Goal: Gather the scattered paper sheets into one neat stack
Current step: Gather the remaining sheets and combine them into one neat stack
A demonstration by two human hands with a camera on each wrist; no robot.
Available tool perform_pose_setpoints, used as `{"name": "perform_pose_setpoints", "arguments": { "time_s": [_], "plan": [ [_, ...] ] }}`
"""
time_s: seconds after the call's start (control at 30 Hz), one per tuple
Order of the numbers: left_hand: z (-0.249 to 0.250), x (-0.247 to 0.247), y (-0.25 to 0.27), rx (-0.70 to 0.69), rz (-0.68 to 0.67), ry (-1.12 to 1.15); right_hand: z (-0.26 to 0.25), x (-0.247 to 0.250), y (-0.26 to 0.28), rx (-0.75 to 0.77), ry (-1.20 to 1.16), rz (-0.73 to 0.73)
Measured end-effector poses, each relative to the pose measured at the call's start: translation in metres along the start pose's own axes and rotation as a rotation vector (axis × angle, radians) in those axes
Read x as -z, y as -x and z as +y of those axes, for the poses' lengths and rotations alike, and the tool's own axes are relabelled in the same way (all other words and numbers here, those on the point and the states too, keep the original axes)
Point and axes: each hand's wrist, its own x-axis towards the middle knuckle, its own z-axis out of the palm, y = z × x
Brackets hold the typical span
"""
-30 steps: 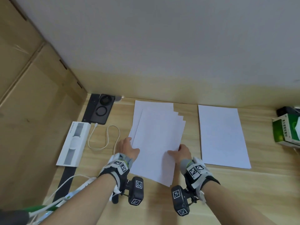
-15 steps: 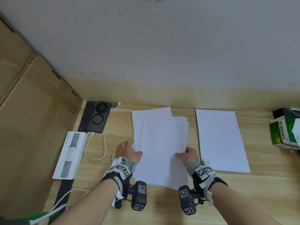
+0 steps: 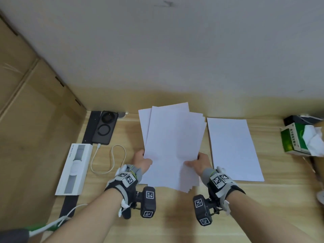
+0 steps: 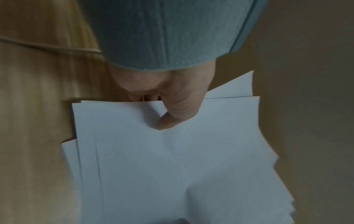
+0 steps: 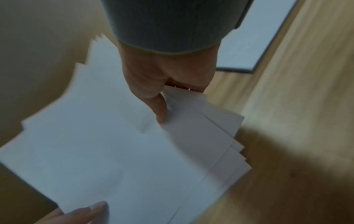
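head view shows both hands holding a loose bundle of white paper sheets [image 3: 172,146] over a pale wooden desk [image 3: 175,216]. left hand [image 3: 142,161] grips the bundle at its left edge, thumb on top of the top sheet and the fingers curled under it. right hand [image 3: 199,163] grips the right edge the same way, thumb pressed on the top sheet. the sheets are not squared up: their far corners fan out in steps on the right, and one sheet sticks out to the left behind the rest. the near corners also step out below the right thumb. one more single sheet [image 3: 233,148] lies flat on the desk just to the right of the bundle, apart from both hands. left wrist view shows the left hand [image 4: 168,97] with its thumb lying on the paper sheets [image 4: 172,166] and fingers tucked beneath the edge. right wrist view shows the right hand [image 5: 162,80] pinching the paper sheets [image 5: 107,144], thumb on top, with the offset edges fanned beside it, and the single sheet [image 5: 254,37] lies behind the wrist on the desk. on the left side of the desk sit a long white box [image 3: 74,169], a looped white cable [image 3: 110,158] and a dark phone [image 3: 105,128]. at the right edge stands a green tissue box [image 3: 296,139] with tissue poking out.
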Motion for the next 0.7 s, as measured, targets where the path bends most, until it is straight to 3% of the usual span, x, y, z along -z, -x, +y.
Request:
{"name": "perform_pose_setpoints", "arguments": {
  "time_s": [0.13, 0.27, 0.5, 0.7],
  "plan": [
    [0.046, 0.018, 0.023, -0.141, 0.045, 0.085, -0.039, 0.022, 0.023, 0.118, -0.172, 0.032],
    [0.083, 0.034, 0.04, -0.193, 0.113, 0.112, -0.066, 0.033, 0.034, 0.231, -0.202, 0.076],
    [0.098, 0.043, 0.062, -0.389, 0.041, 0.186, -0.09, 0.047, 0.062, 0.308, -0.16, 0.059],
    [0.097, 0.041, 0.067, -0.376, 0.041, 0.211, -0.092, 0.044, 0.067, 0.332, -0.202, 0.058]
  ]
}}
